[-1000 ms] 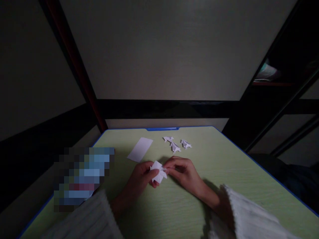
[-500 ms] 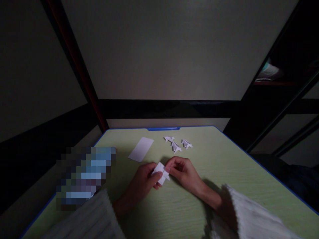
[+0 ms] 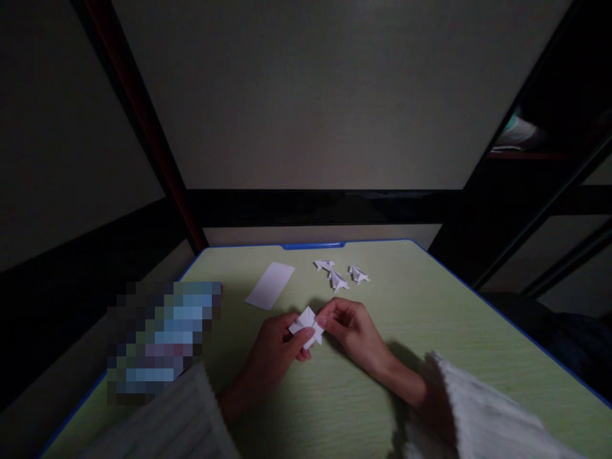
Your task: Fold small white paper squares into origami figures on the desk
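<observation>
A small white folded paper [image 3: 306,319] with creases and pointed flaps is held between both hands above the table. My left hand [image 3: 282,344] grips it from the left, thumb on top and fingers beneath. My right hand [image 3: 351,325] pinches its right edge between thumb and fingertips, which cover part of the folds. Beyond the hands lie three white paper frogs: one at the back [image 3: 324,264], one in front of it [image 3: 338,278] and one to the right [image 3: 358,275]. A flat white sheet of paper [image 3: 270,285] lies to their left.
The pale green table [image 3: 430,319] has a blue rim and a blue handle-like strip [image 3: 313,245] at its far edge. A pixelated object [image 3: 167,344] lies at the left. Light cabinet panels [image 3: 325,95] rise behind the table; a dark shelf with cloth stands to the right.
The folded paper has turned slightly in my fingers and shifted a little up and left. Both hands keep their grip; the frogs and the sheet stay put.
</observation>
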{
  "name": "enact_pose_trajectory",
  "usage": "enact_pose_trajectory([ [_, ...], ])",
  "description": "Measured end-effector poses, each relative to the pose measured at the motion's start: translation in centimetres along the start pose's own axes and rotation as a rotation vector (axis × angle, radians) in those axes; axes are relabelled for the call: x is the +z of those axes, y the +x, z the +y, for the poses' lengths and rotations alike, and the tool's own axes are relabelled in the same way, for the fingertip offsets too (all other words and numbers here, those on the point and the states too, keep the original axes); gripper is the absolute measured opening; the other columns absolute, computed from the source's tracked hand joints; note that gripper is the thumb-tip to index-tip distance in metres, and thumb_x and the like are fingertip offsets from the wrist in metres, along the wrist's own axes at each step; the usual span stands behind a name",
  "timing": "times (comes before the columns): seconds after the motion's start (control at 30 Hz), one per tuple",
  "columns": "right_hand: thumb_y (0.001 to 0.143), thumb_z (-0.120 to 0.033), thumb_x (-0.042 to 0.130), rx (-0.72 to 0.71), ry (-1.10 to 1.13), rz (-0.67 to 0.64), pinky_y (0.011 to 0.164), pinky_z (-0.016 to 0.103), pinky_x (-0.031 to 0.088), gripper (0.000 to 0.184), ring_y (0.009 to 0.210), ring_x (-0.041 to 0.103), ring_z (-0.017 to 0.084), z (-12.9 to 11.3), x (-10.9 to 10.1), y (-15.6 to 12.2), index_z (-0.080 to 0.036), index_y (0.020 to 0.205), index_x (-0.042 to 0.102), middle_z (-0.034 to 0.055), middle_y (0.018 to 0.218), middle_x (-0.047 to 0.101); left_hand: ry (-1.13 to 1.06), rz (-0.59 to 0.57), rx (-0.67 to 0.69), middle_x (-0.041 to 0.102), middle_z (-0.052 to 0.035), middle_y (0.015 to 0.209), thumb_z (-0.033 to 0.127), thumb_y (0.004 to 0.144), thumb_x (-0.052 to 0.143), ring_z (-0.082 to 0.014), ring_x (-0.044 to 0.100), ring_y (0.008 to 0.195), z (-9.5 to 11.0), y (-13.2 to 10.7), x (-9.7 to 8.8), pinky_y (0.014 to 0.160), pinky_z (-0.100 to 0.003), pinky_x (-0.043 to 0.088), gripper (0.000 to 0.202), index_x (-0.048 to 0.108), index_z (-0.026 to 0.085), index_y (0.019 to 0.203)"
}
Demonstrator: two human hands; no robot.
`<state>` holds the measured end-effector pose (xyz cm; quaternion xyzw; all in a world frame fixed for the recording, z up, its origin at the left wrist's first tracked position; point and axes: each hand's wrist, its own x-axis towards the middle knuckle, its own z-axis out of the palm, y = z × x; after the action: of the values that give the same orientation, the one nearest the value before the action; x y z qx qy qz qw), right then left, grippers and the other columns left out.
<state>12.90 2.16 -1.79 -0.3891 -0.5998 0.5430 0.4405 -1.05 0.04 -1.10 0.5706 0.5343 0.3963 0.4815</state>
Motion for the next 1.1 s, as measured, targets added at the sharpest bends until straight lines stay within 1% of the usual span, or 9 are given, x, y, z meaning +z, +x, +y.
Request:
enact_pose_trajectory([
  [0.27,0.063,-0.026,0.057,0.016,0.014,0.027,0.047,0.021,0.031,0.016,0.047,0.040,0.007,-0.22,0.40,-0.10,-0.012,0.059,0.051,-0.0028,0.051,0.047,-0.055,0.015,0.027,0.051,0.0034,0.040,0.028,0.063,0.053,-0.0091,0.047,0.037,-0.30,0.07,-0.19,0.040,-0.020,0.038,0.018,0.053,0.012,0.054],
  [0.43,0.063,-0.025,0.057,0.017,-0.014,0.053,0.045,0.020,0.031,0.014,0.045,0.039,0.007,-0.41,0.44,-0.15,-0.013,0.058,0.052,-0.0033,0.050,0.047,-0.091,-0.060,0.030,0.054,0.0028,0.044,0.026,0.063,0.054,-0.0092,0.049,0.039,-0.60,0.42,-0.41,0.041,-0.019,0.037,0.015,0.054,0.012,0.059],
  [0.53,0.062,-0.024,0.058,0.016,-0.025,0.077,0.044,0.020,0.030,0.013,0.044,0.039,0.006,-0.46,0.41,-0.05,-0.013,0.058,0.052,-0.0036,0.049,0.047,-0.069,-0.090,0.027,0.056,0.0027,0.049,0.021,0.060,0.058,-0.0094,0.051,0.044,-0.70,0.52,-0.53,0.043,-0.019,0.038,0.010,0.055,0.012,0.065],
  [0.6,0.062,-0.024,0.058,0.016,-0.031,0.081,0.044,0.020,0.030,0.014,0.044,0.039,0.006,-0.50,0.39,-0.03,-0.012,0.057,0.052,-0.0036,0.048,0.048,-0.053,-0.089,0.025,0.056,0.0032,0.049,0.019,0.059,0.059,-0.0094,0.051,0.045,-0.76,0.51,-0.57,0.043,-0.018,0.037,0.010,0.055,0.013,0.066],
  [0.73,0.063,-0.026,0.057,0.003,-0.010,0.057,0.046,0.021,0.034,0.015,0.046,0.043,0.008,-0.60,0.38,-0.16,-0.013,0.058,0.051,-0.0019,0.051,0.051,-0.074,-0.079,0.039,0.058,0.0012,0.051,0.026,0.064,0.055,-0.0098,0.051,0.044,-0.94,0.55,-0.52,0.041,-0.019,0.037,0.014,0.057,0.012,0.066],
  [0.83,0.063,-0.027,0.057,-0.004,-0.009,0.051,0.046,0.022,0.034,0.016,0.046,0.044,0.008,-0.65,0.41,-0.27,-0.013,0.057,0.051,-0.0017,0.051,0.050,-0.093,-0.067,0.053,0.057,0.0012,0.049,0.028,0.066,0.053,-0.0095,0.050,0.043,-1.03,0.63,-0.46,0.041,-0.019,0.037,0.017,0.057,0.012,0.064],
  [1.0,0.062,-0.026,0.057,-0.006,-0.020,0.050,0.046,0.021,0.032,0.016,0.046,0.040,0.007,-0.51,0.40,-0.18,-0.013,0.057,0.050,-0.0027,0.050,0.047,-0.109,-0.042,0.050,0.056,0.0013,0.047,0.029,0.063,0.055,-0.0097,0.049,0.041,-0.77,0.57,-0.49,0.042,-0.020,0.038,0.018,0.056,0.012,0.059],
  [1.1,0.063,-0.027,0.057,0.006,0.002,0.022,0.046,0.022,0.031,0.017,0.047,0.040,0.008,-0.23,0.37,-0.05,-0.012,0.058,0.050,-0.0027,0.051,0.046,-0.108,-0.041,0.049,0.056,0.0013,0.047,0.028,0.062,0.055,-0.0095,0.048,0.041,-0.59,0.42,-0.53,0.043,-0.020,0.038,0.017,0.056,0.012,0.058],
])
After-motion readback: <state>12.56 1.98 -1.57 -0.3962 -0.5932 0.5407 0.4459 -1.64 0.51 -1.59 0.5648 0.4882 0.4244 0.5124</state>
